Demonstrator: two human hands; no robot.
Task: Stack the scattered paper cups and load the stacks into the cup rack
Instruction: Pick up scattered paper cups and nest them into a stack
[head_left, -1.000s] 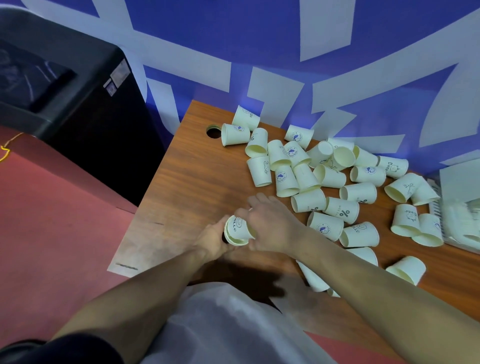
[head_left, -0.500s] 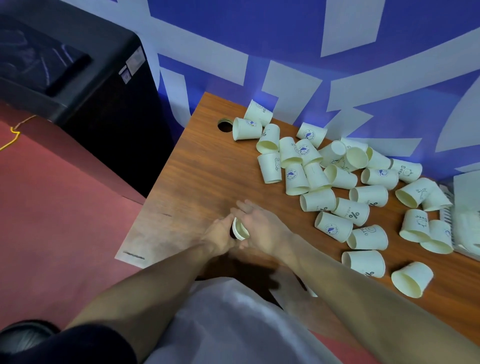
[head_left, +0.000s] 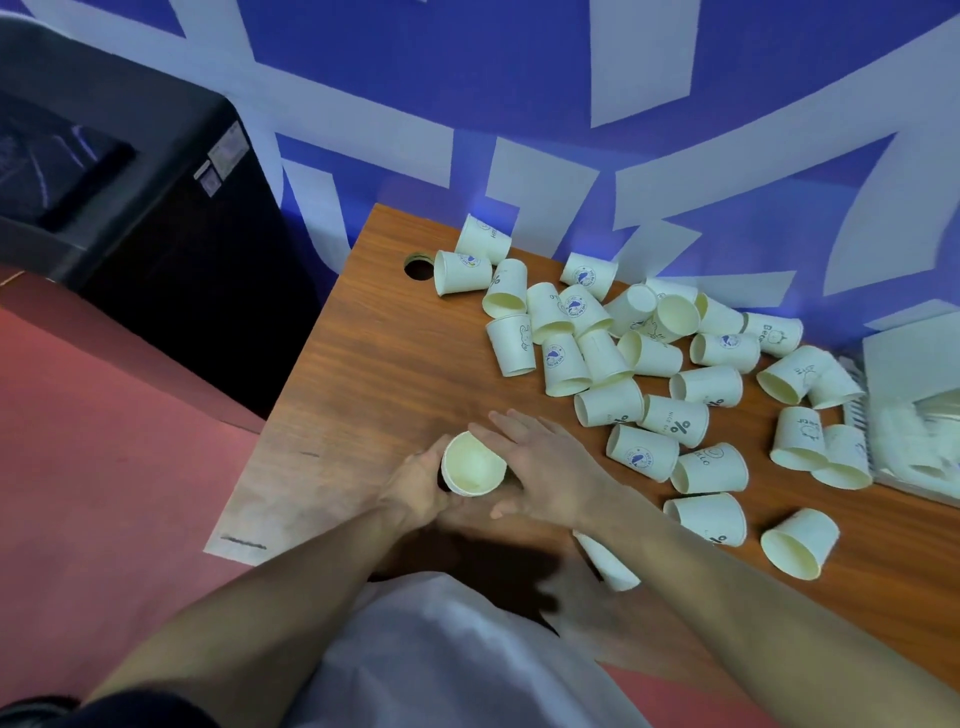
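Cream paper cup stack (head_left: 474, 464) has turned mouth-up since a second ago, at the near-left of the brown wooden table (head_left: 363, 374). Left hand (head_left: 415, 483) grips it; right hand (head_left: 545, 467) rests alongside, fingers extended. Loose cups (head_left: 675, 374) and white rack (head_left: 914, 415) await

surface: wooden table (head_left: 363, 374), round cable hole (head_left: 418, 267) near its upper-left corner | on it: many white paper cups (head_left: 613, 353) lying tipped over, centre to right of frame | right edge: white rack (head_left: 914, 415), blurred
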